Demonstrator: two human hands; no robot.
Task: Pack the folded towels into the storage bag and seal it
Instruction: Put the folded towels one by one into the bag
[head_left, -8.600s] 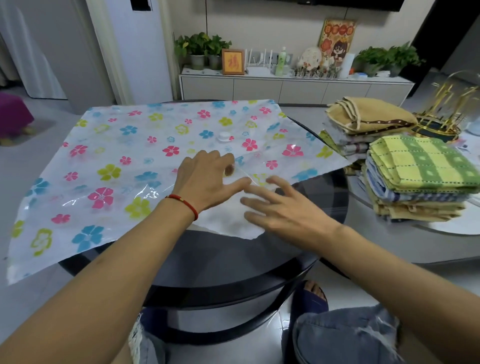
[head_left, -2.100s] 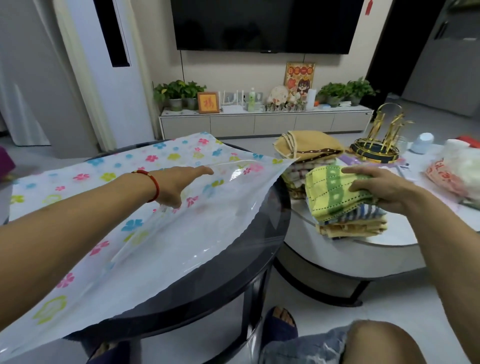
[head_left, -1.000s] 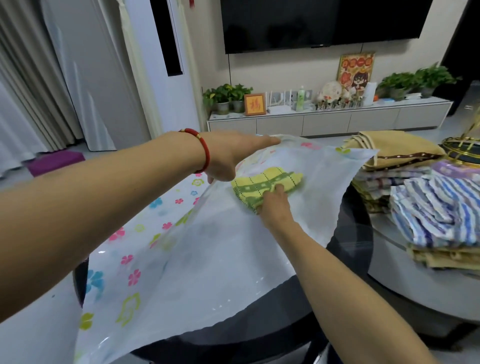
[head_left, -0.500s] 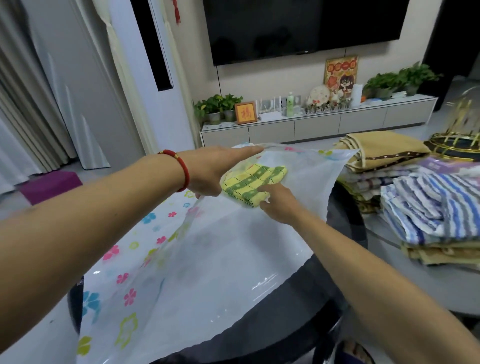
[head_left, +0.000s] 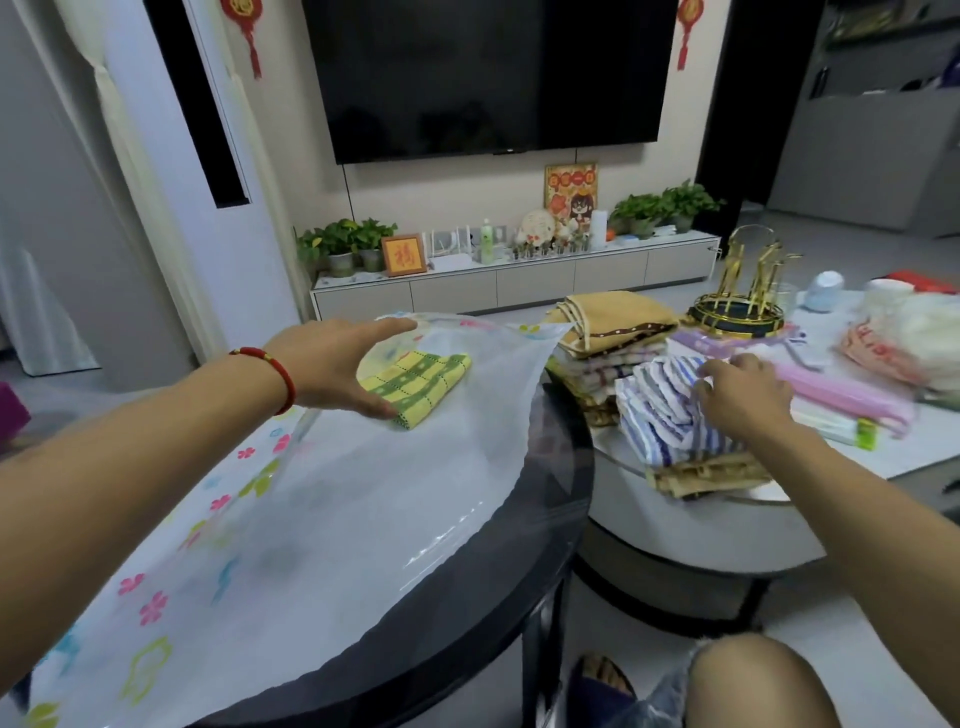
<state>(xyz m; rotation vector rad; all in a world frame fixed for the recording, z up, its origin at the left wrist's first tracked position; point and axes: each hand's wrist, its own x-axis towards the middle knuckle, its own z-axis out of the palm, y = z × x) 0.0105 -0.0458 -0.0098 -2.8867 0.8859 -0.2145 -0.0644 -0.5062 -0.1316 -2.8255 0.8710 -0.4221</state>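
The flower-printed storage bag (head_left: 363, 519) lies across the dark round table (head_left: 550, 499), its mouth facing right. My left hand (head_left: 332, 364) holds the bag's upper layer raised at the mouth. A yellow-green checked towel (head_left: 415, 382) lies inside, just past that hand. My right hand (head_left: 743, 395) is out of the bag and grips the blue-striped towel (head_left: 660, 415), the top one of the near stack on the white table (head_left: 675, 535). A second stack topped by a tan towel (head_left: 618, 317) stands behind it.
A gold rack (head_left: 737, 306) stands behind the stacks, and pink packets (head_left: 852, 395) and plastic-wrapped items (head_left: 904, 338) lie to the right. The two tables stand close together. My knee (head_left: 748, 680) shows at the bottom right.
My right hand left the yellow-green towel in the bag, pulled out and moved right onto the blue-striped towel. My left hand still holds the bag mouth up.
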